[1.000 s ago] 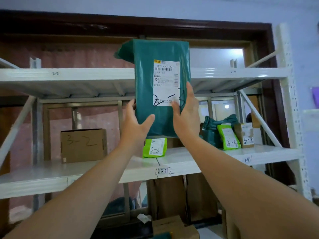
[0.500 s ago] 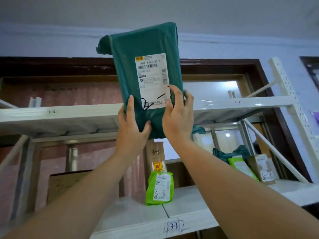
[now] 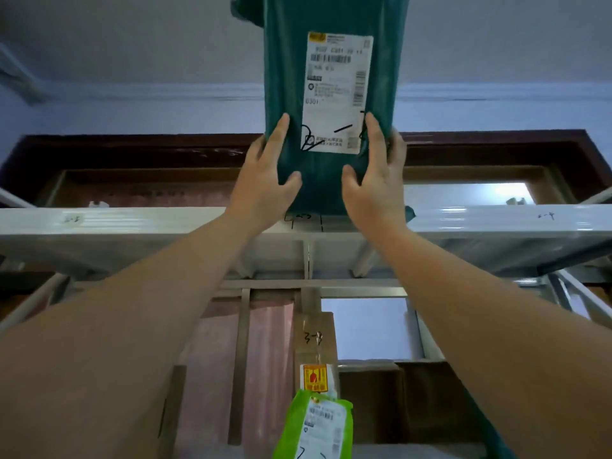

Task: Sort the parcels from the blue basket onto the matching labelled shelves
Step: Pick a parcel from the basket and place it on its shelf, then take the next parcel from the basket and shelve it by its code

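Note:
A dark green parcel (image 3: 331, 180) with a white shipping label marked "2-" by hand stands upright above the front edge of the upper white shelf (image 3: 132, 220). My left hand (image 3: 265, 183) grips its lower left side and my right hand (image 3: 377, 180) its lower right side. The parcel's bottom sits at the shelf edge over a handwritten shelf mark (image 3: 303, 217); I cannot tell whether it rests on the shelf. Its top runs out of view. The blue basket is out of sight.
The shelf edge bears handwritten marks at the left (image 3: 72, 219) and right (image 3: 545, 216). Below stand a tall brown box marked "3-3" (image 3: 314, 339) and a light green parcel (image 3: 314, 425). A dark wooden frame (image 3: 132, 144) runs behind the rack.
Both hands have lifted the green parcel higher, up to the top shelf's edge. My view has tilted upward, so the lower shelf has mostly dropped out of view.

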Available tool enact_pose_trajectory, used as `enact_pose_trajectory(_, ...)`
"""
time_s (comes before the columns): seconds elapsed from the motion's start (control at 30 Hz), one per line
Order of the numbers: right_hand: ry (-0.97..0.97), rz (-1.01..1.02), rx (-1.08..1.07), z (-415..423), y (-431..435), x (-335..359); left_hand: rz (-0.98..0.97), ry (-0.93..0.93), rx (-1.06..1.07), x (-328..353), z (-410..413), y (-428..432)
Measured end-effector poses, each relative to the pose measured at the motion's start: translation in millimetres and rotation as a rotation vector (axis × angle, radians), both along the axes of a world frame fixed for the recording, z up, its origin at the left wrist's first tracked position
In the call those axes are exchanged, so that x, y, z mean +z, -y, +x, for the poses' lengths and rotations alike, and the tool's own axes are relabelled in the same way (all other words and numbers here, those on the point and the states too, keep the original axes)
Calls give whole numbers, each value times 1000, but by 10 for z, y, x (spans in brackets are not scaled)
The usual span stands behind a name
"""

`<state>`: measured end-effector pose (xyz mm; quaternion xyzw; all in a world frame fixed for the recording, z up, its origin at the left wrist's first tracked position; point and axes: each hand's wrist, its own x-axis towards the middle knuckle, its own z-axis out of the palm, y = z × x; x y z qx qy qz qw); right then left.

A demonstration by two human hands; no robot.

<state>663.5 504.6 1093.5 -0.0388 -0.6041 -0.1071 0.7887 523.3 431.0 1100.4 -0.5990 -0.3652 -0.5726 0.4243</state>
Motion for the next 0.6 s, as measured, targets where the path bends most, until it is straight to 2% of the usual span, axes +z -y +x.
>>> enact_pose_trajectory(0.2,138,-70,-104,-66,-357,193,-91,99,-65,205,-198,-481)
enact_pose_trajectory(0.3,183,-197,-194,-100,-513,298,-129,100,91,262,-252,-670)
enact_pose_trajectory(0.4,264,-308,-428,-142,-630,314,-85,89,392,312,-289,-821)
enact_pose_trajectory(0.5,349,-361,-563,-155,-649,373,-16,136,411,313,-262,-873)
enact_pose_trajectory(0.6,384,-389,-603,-212,-613,438,-141,209,424,418,-329,-830)
